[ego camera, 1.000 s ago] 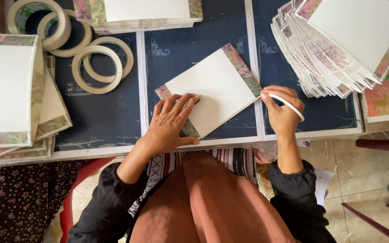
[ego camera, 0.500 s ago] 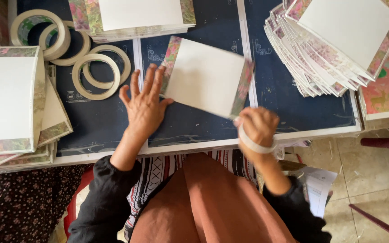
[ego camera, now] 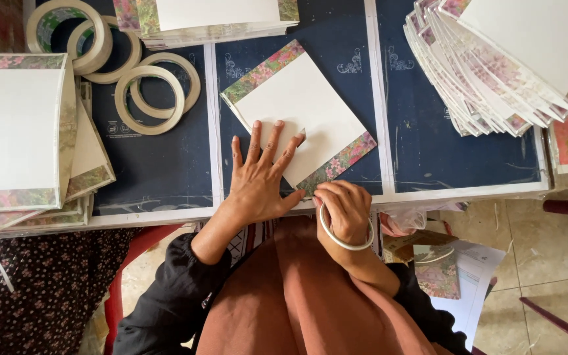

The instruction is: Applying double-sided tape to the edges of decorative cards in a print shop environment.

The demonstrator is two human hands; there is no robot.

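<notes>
I am watching the card [ego camera: 297, 115] lying tilted on the dark mat [ego camera: 159, 164], floral strips along its far and near edges. The left hand [ego camera: 258, 177] is pressing flat on it, fingers spread, gripping nothing. The right hand [ego camera: 344, 212] is curled at the near floral corner, pinching there, a tape roll [ego camera: 344, 230] ringing its wrist. I judge that corner edge is being worked; the next move calls for a steady card. Stacks [ego camera: 494, 59] are crowding the right, tape rolls [ego camera: 149, 98] the left, the table edge just beside the hands.
</notes>
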